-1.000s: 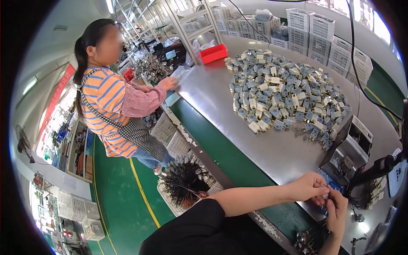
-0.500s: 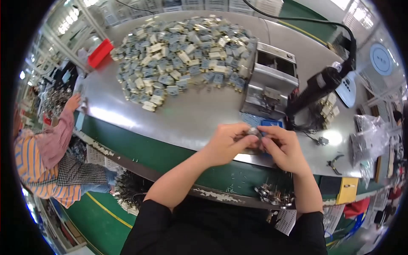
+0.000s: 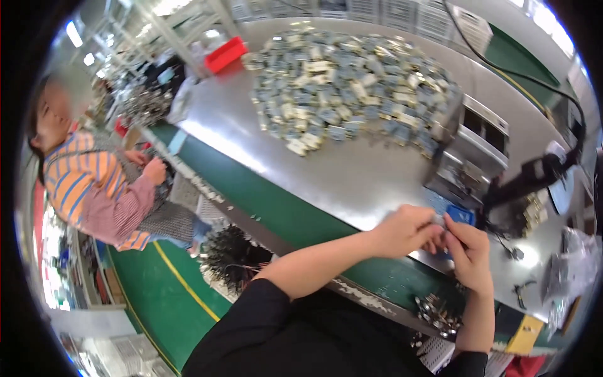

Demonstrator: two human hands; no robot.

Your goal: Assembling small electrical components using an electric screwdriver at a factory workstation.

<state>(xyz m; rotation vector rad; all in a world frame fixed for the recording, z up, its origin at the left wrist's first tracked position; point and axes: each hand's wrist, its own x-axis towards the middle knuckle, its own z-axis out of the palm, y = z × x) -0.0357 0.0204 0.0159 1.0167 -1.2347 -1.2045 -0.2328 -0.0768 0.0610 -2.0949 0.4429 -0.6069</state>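
My left hand (image 3: 405,231) and my right hand (image 3: 468,249) meet above the front of the metal bench, fingers closed. Between their fingertips is a small grey part (image 3: 438,220), mostly hidden by the fingers and slightly blurred. Just beyond my hands lies a blue pad (image 3: 460,214), at the foot of a steel box-shaped machine (image 3: 468,151). A black cylindrical tool (image 3: 521,185) on a cable stands to the right of the machine. A large heap of small grey and cream blocks with brass-coloured ends (image 3: 352,88) covers the bench's far side.
A red bin (image 3: 226,54) stands at the far left. Pliers (image 3: 520,294) and a clear plastic bag (image 3: 571,267) lie to the right. Loose metal parts (image 3: 436,314) sit by the front edge. A co-worker in a striped top (image 3: 94,169) is at the left, near a bundle of black wires (image 3: 235,257).
The view has swung left, so the bench contents appear further right. My hands stay together at the small part. The co-worker's arm has drawn back from the bench, and both their hands now show.
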